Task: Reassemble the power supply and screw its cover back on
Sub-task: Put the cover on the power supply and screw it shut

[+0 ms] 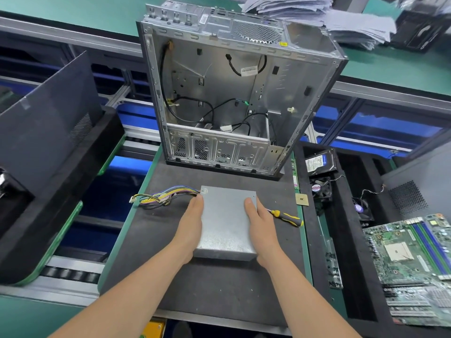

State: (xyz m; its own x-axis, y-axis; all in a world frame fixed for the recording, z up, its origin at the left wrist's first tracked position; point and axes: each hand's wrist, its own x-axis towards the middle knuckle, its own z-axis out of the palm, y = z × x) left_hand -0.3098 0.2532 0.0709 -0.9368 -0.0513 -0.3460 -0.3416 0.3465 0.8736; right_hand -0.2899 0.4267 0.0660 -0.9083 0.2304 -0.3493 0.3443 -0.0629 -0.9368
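1. Head view: PSU (225, 223) lies flat on the mat (219, 284), mid-bench, just in front of the case (231, 93). Plain grey cover faces up. Can't make out screw heads in it, so I read it as seated, not fastened.
2. Left hand (192, 225) and right hand (262, 228) are both flat with fingers straight, laid along the PSU's left and right edges. Neither grips anything. Risk: an uneven squeeze skews the cover and the screw holes miss.
3. Cables (166, 197) exit the far-left corner, right at the left fingertips. Risk: a wire gets pinched under the cover edge if it is pressed down there.
4. Screwdriver (286, 217) lies on the mat just right of the right hand, apart from the PSU. Reaching for it frees one side, so the cover could shift.
5. No loose screws visible on the mat. Hunting for them would leave the cover unheld.
6. Chip (302, 199) sits bare at the mat's right edge, near the screwdriver. A careless grab could knock it.
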